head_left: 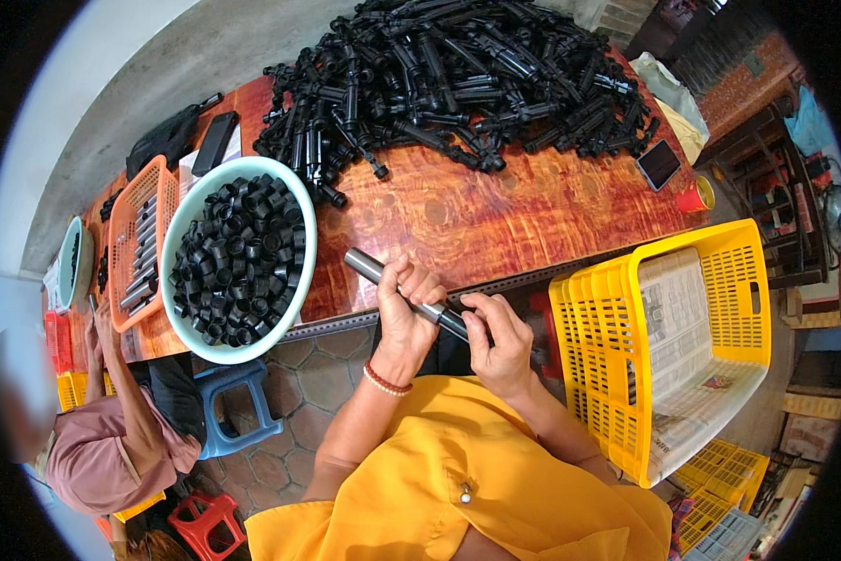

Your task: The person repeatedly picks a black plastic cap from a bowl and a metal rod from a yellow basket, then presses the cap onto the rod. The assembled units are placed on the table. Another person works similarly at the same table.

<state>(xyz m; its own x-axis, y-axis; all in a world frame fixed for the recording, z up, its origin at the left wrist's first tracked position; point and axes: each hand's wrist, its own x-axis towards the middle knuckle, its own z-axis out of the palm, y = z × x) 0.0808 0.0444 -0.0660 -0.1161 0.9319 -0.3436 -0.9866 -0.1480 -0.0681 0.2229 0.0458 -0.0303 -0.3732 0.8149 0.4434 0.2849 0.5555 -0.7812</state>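
My left hand (404, 313) is wrapped round the middle of a grey metal tube (365, 266), which slants from upper left to lower right in front of my chest. The tube's far end sticks out beyond the fist. At its near end is a black section (453, 323), and my right hand (499, 342) is closed on it with thumb and fingers. Part of this black end is hidden by the fingers. To the left of my hands stands a pale blue basin (305, 271) full of short black plastic rings (238, 248).
Black tubular parts (439, 79) are heaped across the table's (392, 220) back. An orange basket (118, 234) of metal tubes is left. A yellow crate (640, 365) lined with newspaper stands right. A phone (659, 165) lies near a red cup (696, 195). A co-worker (112, 439) sits left.
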